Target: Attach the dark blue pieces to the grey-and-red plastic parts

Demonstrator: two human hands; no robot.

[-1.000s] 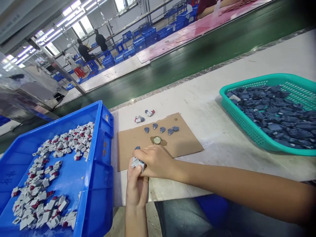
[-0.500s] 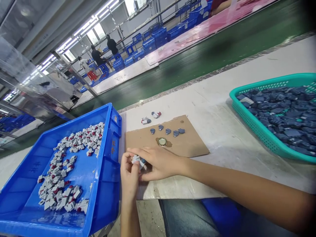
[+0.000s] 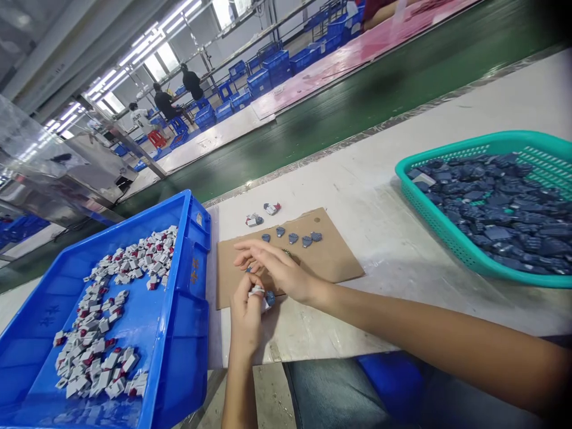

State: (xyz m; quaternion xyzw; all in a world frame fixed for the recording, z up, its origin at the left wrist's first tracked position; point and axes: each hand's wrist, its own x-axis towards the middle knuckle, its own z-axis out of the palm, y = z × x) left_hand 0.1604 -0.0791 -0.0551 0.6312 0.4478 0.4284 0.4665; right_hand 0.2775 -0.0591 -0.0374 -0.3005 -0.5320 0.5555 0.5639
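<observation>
- the small part (image 3: 263, 296), grey-white with a dark blue piece at one end, sits pinched in the fingertips of the left hand (image 3: 247, 319), just above the near edge of the cardboard (image 3: 330, 259).
- it looks like light, rigid moulded plastic; a fingertip pinch on its flat sides should be enough, and being tiny it could slip or flick away if squeezed at a corner.
- the left hand is closed on the part, thumb against fingers.
- the right hand (image 3: 277, 268) hovers just above it, fingers spread and loose, holding nothing that shows; its tips point toward the bin.
- on the cardboard, a row of blue pieces (image 3: 292, 237) lies well clear of the hands; two finished-looking parts (image 3: 263, 214) rest on the table just beyond the cardboard's far edge.
- the blue bin (image 3: 192, 280) at left holds many grey and red parts (image 3: 111, 310), loosely scattered.
- the teal basket (image 3: 442, 220) at right is heaped with dark blue pieces.
- other people stand far off at the back of the hall.
</observation>
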